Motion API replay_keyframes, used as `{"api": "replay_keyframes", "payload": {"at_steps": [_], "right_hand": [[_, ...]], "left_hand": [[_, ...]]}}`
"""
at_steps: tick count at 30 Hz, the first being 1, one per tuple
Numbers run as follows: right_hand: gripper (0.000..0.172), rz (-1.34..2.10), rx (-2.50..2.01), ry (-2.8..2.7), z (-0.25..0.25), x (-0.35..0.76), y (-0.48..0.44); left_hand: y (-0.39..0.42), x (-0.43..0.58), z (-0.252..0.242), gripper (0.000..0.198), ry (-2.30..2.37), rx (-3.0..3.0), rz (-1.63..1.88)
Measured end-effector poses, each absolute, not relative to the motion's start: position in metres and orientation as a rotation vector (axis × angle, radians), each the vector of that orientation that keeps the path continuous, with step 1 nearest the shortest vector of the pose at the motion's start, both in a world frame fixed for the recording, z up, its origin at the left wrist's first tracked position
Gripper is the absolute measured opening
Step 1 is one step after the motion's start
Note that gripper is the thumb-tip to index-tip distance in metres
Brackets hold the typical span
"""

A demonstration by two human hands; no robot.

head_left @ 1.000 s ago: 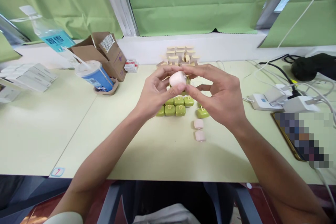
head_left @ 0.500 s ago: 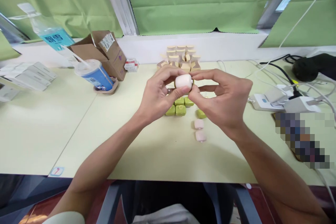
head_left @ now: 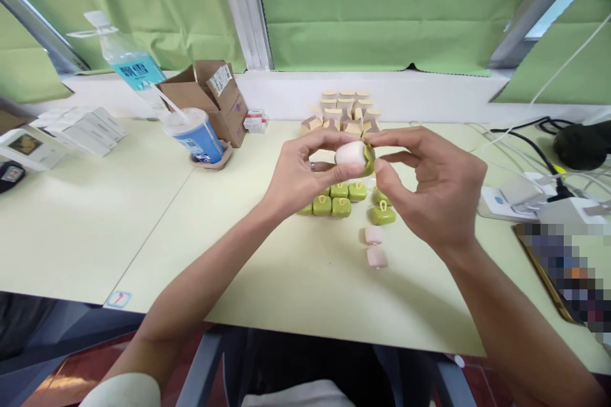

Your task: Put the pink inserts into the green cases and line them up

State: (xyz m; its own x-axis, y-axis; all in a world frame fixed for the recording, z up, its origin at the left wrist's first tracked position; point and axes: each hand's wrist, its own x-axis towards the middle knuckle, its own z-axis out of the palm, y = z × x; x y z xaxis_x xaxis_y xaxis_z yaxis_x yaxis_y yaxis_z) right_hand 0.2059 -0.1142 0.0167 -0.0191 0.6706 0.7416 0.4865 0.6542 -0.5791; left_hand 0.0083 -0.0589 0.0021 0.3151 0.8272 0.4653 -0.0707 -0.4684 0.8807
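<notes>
Above the table, my left hand (head_left: 308, 172) pinches a small white case (head_left: 350, 154) between thumb and fingers. A green cover (head_left: 369, 160) wraps the case's right end. The fingertips of my right hand (head_left: 429, 181) are at the top and right edge of that green cover, the thumb bent beside it. Beneath the hands, several green cases with pale loops (head_left: 340, 206) stand in rows. Another green case (head_left: 382, 213) lies to their right. Two pale pink cases (head_left: 377, 257) lie below it, one in front of the other.
Small open cardboard boxes (head_left: 333, 116) stand at the back by the wall. A blue cup (head_left: 200, 138), a bottle (head_left: 136, 68) and a brown carton (head_left: 224, 105) are at the left. A power strip (head_left: 501, 202), cables and a phone (head_left: 548, 273) lie at the right.
The green cover now shows more at the white case's right end, with my right fingertips at it. The view has shifted, so the table's things appear further right.
</notes>
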Motion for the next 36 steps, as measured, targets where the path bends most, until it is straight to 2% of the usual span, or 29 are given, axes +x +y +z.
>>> {"api": "replay_keyframes", "payload": {"at_steps": [4,8,13,17,19,22,25,27,30,34,36], "right_hand": [[0.042,0.212,-1.001,-1.773,0.017,0.209,-0.107],[0.040,0.363,-1.035,-1.679,0.014,0.219,-0.096],[0.052,0.559,-1.032,-1.647,0.011,0.231,-0.087],[0.047,0.556,-0.981,-1.668,0.009,0.226,-0.087],[0.043,0.357,-1.054,-1.643,0.009,0.227,-0.086],[0.046,0.142,-1.181,-1.637,0.012,0.237,-0.083],[0.048,0.212,-1.295,-1.801,0.015,0.247,-0.080],[0.044,0.268,-1.451,-2.020,0.014,0.248,-0.080],[0.041,0.294,-1.693,-2.400,0.007,0.240,-0.079],[0.047,0.321,-1.865,-2.716,-0.001,0.224,-0.081],[0.049,0.273,-1.923,-2.772,-0.003,0.217,-0.084]], "left_hand": [[-0.059,0.010,0.001,0.055,0.648,1.589,1.281],[-0.067,0.012,0.007,0.049,0.714,1.664,1.274],[-0.067,0.011,0.010,0.042,0.781,1.697,1.317],[-0.068,0.013,0.008,0.063,0.663,1.666,1.208],[-0.070,0.013,0.007,0.058,0.669,1.633,1.187],[-0.070,0.012,0.006,0.042,0.728,1.595,1.218],[-0.061,0.007,0.005,0.033,0.840,1.647,1.219],[-0.052,0.000,0.003,0.032,0.974,1.812,1.094],[-0.040,-0.014,-0.005,0.046,1.244,2.165,0.772],[-0.033,-0.022,-0.020,0.093,1.441,2.345,0.264],[-0.032,-0.020,-0.025,0.105,1.457,2.324,0.116]]}}
